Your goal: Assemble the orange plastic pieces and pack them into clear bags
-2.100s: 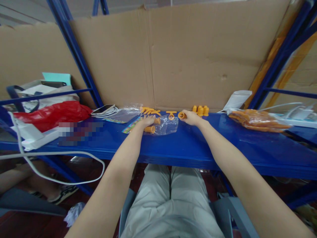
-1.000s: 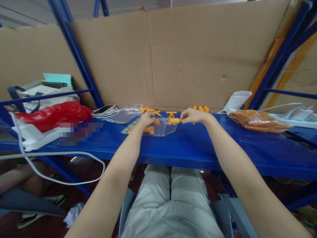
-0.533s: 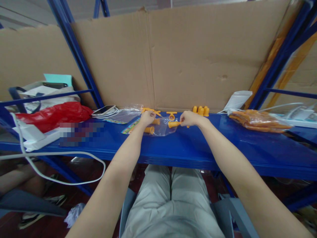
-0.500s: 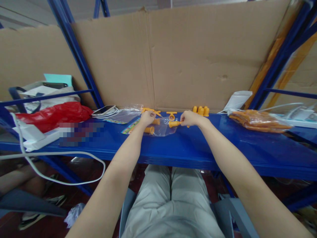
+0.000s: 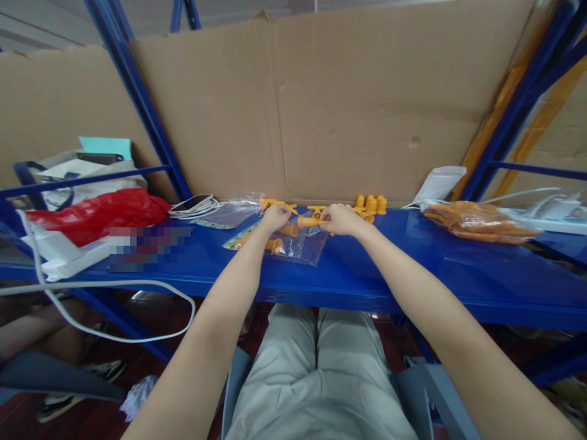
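My left hand (image 5: 276,215) is closed in a pinch at the upper edge of a clear plastic bag (image 5: 305,252). The bag lies on the blue shelf and has a colourful printed part at its left. Two orange plastic pieces with flared ends, an upper one (image 5: 288,230) and a lower one (image 5: 274,245), show inside it. My right hand (image 5: 339,219) pinches the thin end of an orange trumpet-shaped plastic piece (image 5: 308,222), its wide end pointing left at the bag's opening. Whether that piece is inside the bag I cannot tell.
Behind my hands lie loose orange pieces (image 5: 276,202) and a row of orange cups (image 5: 370,204). Another clear bag (image 5: 229,214) and a phone with a white cable (image 5: 197,205) are left. A bag of orange material (image 5: 477,223) lies right, cardboard (image 5: 348,110) stands behind.
My right hand has moved left with the orange trumpet-shaped piece, closer to my left hand. The bag's right part has shifted towards me. My left hand has barely moved.
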Tool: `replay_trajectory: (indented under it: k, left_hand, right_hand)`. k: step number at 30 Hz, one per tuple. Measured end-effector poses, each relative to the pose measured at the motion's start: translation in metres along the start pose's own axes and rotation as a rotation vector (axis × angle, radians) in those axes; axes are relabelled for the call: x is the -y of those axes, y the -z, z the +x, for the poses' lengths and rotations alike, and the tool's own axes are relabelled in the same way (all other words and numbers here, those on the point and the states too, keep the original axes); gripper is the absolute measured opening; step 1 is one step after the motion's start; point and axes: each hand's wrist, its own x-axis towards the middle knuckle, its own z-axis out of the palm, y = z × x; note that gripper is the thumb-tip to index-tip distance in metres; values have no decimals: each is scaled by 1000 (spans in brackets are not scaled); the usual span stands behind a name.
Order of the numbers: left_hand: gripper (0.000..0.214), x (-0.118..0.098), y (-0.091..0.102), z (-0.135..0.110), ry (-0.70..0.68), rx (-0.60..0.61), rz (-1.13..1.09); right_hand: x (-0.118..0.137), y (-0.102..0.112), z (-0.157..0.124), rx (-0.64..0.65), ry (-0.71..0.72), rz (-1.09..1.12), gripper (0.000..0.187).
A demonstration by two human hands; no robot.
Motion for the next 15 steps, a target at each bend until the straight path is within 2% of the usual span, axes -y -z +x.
replay_trajectory:
  k: [7,15]
  left_hand:
    - [29,3,-2,5,-63,48,-144]
    - [44,-12,-2,-5,-325,25,-317]
  right_hand:
    - [3,2,-2,11,-9,-31,29]
    - [10,-1,-4,-54,-10,-33,31]
